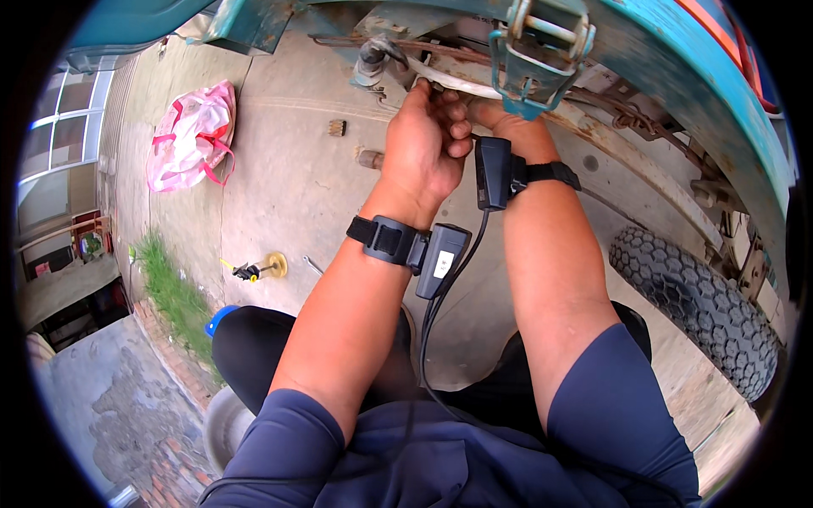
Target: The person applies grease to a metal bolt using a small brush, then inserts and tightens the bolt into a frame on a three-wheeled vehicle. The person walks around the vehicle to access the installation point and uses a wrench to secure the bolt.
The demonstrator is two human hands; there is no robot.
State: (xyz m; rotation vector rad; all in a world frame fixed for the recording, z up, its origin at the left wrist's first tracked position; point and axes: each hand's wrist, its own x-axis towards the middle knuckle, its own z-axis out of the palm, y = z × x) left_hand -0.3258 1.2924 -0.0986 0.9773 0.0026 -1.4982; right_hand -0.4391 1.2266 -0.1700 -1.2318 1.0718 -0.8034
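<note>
My left hand reaches up under a teal vehicle body, its fingers curled at a small dark part I cannot make out, just below a pale curved tube. Beside it, my right hand is at the same spot, its fingertips mostly hidden by my left hand and a hinged metal bracket. A metal fitting with a dark elbow sits left of the tube. Black devices with straps and cables are on both my wrists.
A treaded tire stands at the right beside leaf springs. On the concrete lie a pink-white bag, a small brass-coloured object, a black-and-yellow tool with a round base and a wrench. Grass borders the left.
</note>
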